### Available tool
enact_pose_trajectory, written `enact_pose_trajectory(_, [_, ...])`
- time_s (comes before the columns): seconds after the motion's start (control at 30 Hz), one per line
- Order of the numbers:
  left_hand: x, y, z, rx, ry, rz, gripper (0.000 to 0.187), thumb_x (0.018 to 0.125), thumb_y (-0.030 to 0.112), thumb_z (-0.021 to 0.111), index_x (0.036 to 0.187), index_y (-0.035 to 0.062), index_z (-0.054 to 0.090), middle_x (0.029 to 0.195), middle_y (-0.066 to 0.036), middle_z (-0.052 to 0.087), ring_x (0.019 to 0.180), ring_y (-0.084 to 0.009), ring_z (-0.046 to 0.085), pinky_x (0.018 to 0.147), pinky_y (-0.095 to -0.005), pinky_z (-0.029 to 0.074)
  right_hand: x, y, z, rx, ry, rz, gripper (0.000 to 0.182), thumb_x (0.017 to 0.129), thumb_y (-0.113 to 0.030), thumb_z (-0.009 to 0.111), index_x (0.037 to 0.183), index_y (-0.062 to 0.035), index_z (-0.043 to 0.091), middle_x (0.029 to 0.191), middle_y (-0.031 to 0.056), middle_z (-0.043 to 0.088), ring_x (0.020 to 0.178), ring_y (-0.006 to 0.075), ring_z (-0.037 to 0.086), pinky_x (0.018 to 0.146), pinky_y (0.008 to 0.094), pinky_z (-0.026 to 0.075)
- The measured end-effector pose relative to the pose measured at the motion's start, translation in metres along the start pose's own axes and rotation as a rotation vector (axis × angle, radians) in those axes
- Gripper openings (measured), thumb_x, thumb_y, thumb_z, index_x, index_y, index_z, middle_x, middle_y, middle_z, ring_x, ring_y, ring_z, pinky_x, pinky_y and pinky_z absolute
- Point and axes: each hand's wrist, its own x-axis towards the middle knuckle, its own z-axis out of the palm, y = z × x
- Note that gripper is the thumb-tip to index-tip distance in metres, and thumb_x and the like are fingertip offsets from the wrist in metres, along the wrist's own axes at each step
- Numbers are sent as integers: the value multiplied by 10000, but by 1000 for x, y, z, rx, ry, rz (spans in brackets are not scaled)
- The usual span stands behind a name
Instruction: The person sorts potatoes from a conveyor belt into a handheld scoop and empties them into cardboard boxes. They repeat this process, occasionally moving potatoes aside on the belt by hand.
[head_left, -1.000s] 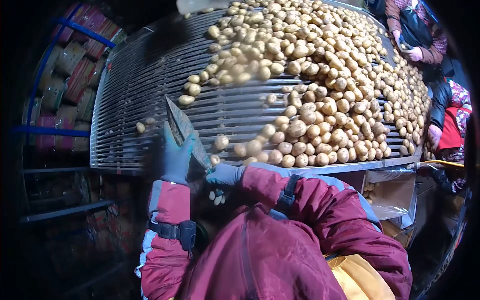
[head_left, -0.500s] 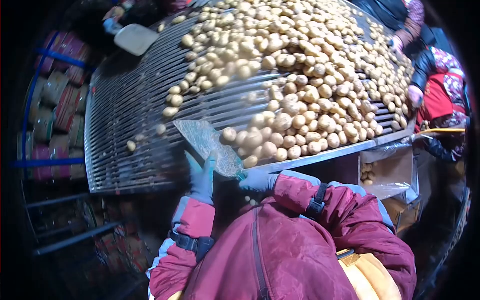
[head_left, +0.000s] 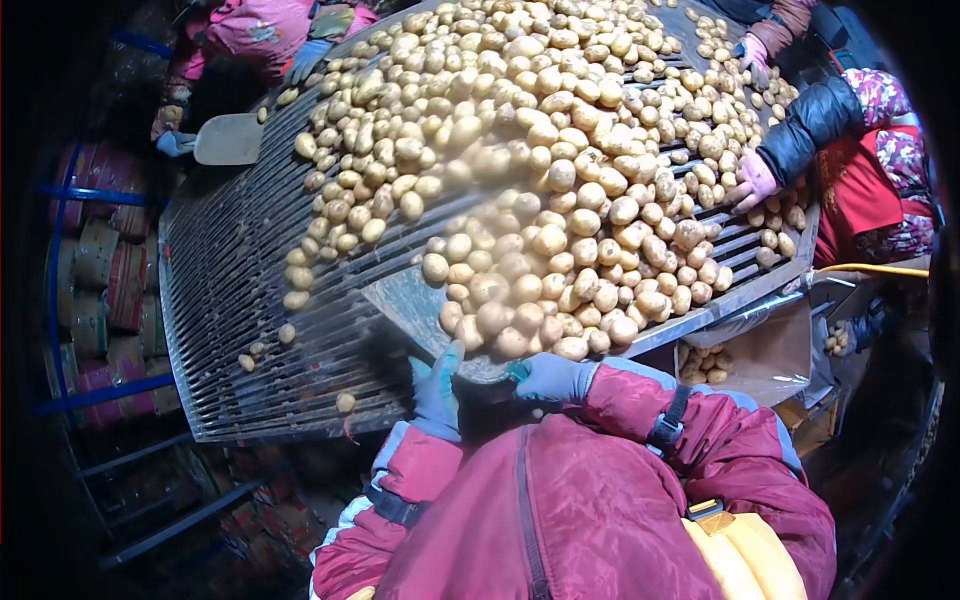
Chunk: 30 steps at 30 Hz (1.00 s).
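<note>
My right hand [head_left: 556, 379], in a blue-grey glove, closes around the handle end of a metal scoop [head_left: 403, 303]. The scoop's worn pan lies low over the slatted table, pushed into the heap of potatoes [head_left: 590, 215]. Several potatoes rest on its right part and hide much of the pan. My left hand [head_left: 436, 395], gloved too, is at the scoop's near left edge. Its thumb and fingers stand apart, touching or almost touching that edge; it does not wrap around the scoop.
The slatted metal table [head_left: 240, 270] slopes ahead, with loose potatoes at left. An open lined carton [head_left: 755, 345] holding potatoes stands below its right edge. Co-workers' gloved hands [head_left: 757, 182] work at the far right. Another scoop [head_left: 228, 139] is held at the far left. Stacked boxes [head_left: 98, 255] stand left.
The scoop has moved right and slightly down into the potatoes, and several now lie on it. Both my hands moved right with it. The far-left scoop shifted left; a right-side co-worker's hand reached inward.
</note>
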Motion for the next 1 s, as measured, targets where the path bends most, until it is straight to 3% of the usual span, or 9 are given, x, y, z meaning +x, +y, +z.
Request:
enact_pose_trajectory(0.07, [6, -8, 18, -65, -24, -21, 657, 898, 68, 698, 1480, 49, 392, 1389, -85, 539, 1233, -223, 555, 1060, -389, 464, 8, 29, -13, -57, 39, -237, 193, 817, -164, 605, 932, -42, 701, 825, 121, 700, 701, 202, 664, 623, 338, 542])
enact_pose_trajectory(0.2, [17, -17, 65, -94, -49, -30, 655, 898, 58, 685, 1485, 64, 394, 1395, -89, 531, 1254, -228, 541, 1058, -396, 466, -31, 7, -75, 162, -6, 24, 119, 863, -151, 620, 875, -39, 656, 679, 75, 661, 536, 135, 638, 462, 278, 530])
enact_pose_trajectory(0.53, [60, 8, 189, 121, -174, 89, 703, 918, 52, 670, 1513, 46, 294, 1428, -102, 474, 1264, -223, 517, 1040, -369, 471, -53, 25, -169, -30, 365, -180, 373, 774, -349, 717, 842, 17, 719, 645, 161, 657, 564, 209, 651, 558, 356, 515])
enact_pose_trajectory(0.67, [80, 25, 239, 189, -222, 172, 628, 925, 99, 693, 1433, -10, 341, 1319, -138, 542, 1143, -231, 588, 921, -337, 542, -64, 27, -206, 98, 497, -205, 347, 772, -315, 733, 845, 24, 737, 650, 135, 665, 571, 178, 614, 559, 345, 507])
enact_pose_trajectory(0.73, [100, 30, 262, 226, -268, 253, 566, 903, 91, 718, 1352, 10, 384, 1171, -126, 597, 963, -207, 637, 746, -324, 585, -70, 19, -216, 257, 518, -163, 337, 783, -272, 719, 959, 14, 736, 745, 77, 696, 657, 144, 613, 608, 324, 510])
enact_pose_trajectory(0.8, [116, 34, 282, 261, -282, 235, 763, 845, 181, 791, 1408, -43, 327, 1204, -135, 577, 998, -200, 612, 794, -317, 556, -77, 2, -223, 309, 557, -224, 343, 802, -196, 686, 1076, 11, 707, 869, 20, 695, 751, 114, 609, 659, 296, 504])
enact_pose_trajectory(0.83, [120, 40, 289, 276, -287, 224, 867, 816, 226, 827, 1437, -69, 299, 1220, -139, 568, 1016, -197, 600, 819, -313, 541, -65, 11, -225, 349, 622, -395, 295, 830, -151, 692, 1083, -2, 720, 854, 41, 718, 720, 116, 639, 637, 286, 534])
enact_pose_trajectory(0.9, [121, 64, 285, 331, -383, 127, 1117, 796, 271, 858, 1543, -107, 118, 1293, -163, 555, 1076, -189, 579, 880, -303, 517, -64, 14, -222, 436, 567, -392, 246, 825, -136, 686, 1025, 0, 732, 792, 24, 692, 659, 92, 592, 588, 279, 499])
enact_pose_trajectory(1.0, [113, 69, 255, 230, -347, 180, 1051, 818, 225, 836, 1539, -101, 144, 1304, -169, 556, 1125, -204, 572, 935, -309, 502, -54, -1, -200, 361, 564, -326, 181, 822, -134, 680, 917, 13, 728, 687, 33, 657, 570, 100, 584, 526, 289, 484])
